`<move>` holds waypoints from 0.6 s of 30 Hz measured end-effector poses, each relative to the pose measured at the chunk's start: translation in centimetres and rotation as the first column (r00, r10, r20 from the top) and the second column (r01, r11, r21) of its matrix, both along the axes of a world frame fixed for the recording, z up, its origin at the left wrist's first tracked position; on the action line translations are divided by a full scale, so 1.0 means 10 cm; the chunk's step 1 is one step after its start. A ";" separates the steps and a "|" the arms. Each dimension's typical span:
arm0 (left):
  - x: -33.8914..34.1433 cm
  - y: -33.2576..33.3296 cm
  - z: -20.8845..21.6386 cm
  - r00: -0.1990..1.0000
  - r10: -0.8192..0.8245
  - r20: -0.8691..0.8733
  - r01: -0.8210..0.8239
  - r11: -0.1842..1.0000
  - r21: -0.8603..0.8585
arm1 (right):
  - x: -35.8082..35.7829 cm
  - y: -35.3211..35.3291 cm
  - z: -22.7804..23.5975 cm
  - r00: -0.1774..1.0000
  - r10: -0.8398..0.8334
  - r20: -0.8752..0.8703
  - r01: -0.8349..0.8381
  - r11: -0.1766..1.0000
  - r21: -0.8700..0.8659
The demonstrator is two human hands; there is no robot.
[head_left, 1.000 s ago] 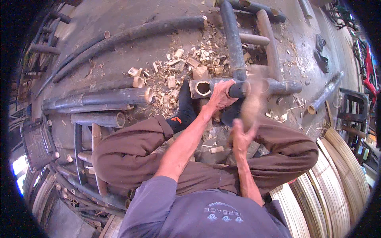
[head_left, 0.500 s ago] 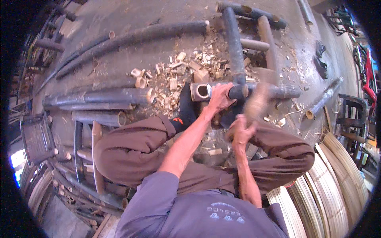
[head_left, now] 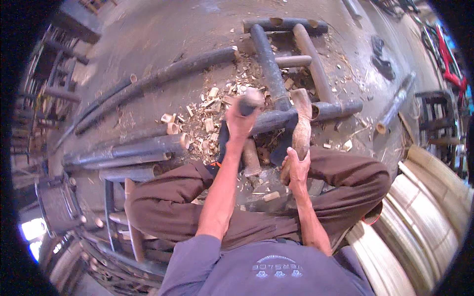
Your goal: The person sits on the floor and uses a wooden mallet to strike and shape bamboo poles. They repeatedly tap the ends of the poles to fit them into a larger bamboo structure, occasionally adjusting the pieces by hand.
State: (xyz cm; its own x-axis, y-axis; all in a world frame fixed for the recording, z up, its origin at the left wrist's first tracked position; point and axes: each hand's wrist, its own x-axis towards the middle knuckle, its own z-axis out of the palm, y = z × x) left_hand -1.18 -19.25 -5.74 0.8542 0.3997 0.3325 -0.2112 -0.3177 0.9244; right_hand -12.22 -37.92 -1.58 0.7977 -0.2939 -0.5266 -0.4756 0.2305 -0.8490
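Note:
My left hand [head_left: 240, 129] is closed around a short dark bamboo piece [head_left: 250, 102], blurred by motion, with its pale end up. In my right hand [head_left: 298, 167] is a wooden mallet [head_left: 301, 126], gripped by its lower end and pointing away from me. Beyond my hands lies a ladder-like bamboo frame [head_left: 269, 69] of dark and brown poles. Its near crosspiece [head_left: 269, 123] runs between my feet, just right of my left hand, and the mallet passes over it. A brown bamboo tube [head_left: 251, 160] lies below that crosspiece.
Pale wood chips [head_left: 210, 111] litter the floor around the frame. Long dark bamboo poles [head_left: 173, 69] and thicker ones [head_left: 133, 148] lie at left. At right are sandals [head_left: 382, 61], a loose pole [head_left: 396, 103] and flattened bamboo sheets [head_left: 427, 197].
My left hand has come off the near crosspiece and moved left with the short dark bamboo piece. The mallet, blurred before, is now nearly still. The view has shifted slightly.

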 end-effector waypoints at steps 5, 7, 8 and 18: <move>-0.19 0.64 0.26 0.975 -0.174 -0.138 0.037 0.740 -0.671 | -0.06 0.14 0.03 0.968 0.236 0.084 -0.215 0.955 -0.202; -0.42 0.73 -0.09 0.955 -0.211 -0.210 -0.016 0.666 -0.746 | -0.09 0.34 0.26 0.883 0.449 0.134 -0.403 0.873 -0.275; -0.54 0.93 -0.38 0.920 -0.346 -0.185 0.042 0.557 -0.830 | -0.15 0.52 0.26 0.823 0.548 0.153 -0.488 0.818 -0.305; -0.75 0.45 -0.58 0.970 -0.144 -0.193 -0.062 0.625 -0.778 | -0.30 1.25 0.55 0.403 0.871 0.281 -0.707 0.491 -0.509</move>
State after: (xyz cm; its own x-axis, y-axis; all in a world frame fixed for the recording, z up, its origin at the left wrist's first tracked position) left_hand -8.69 -14.75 -11.56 0.8815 0.3818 -0.2778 0.0302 0.5416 0.8401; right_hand -15.23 -25.46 3.94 0.8353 0.5471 -0.0543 0.1393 -0.3061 -0.9417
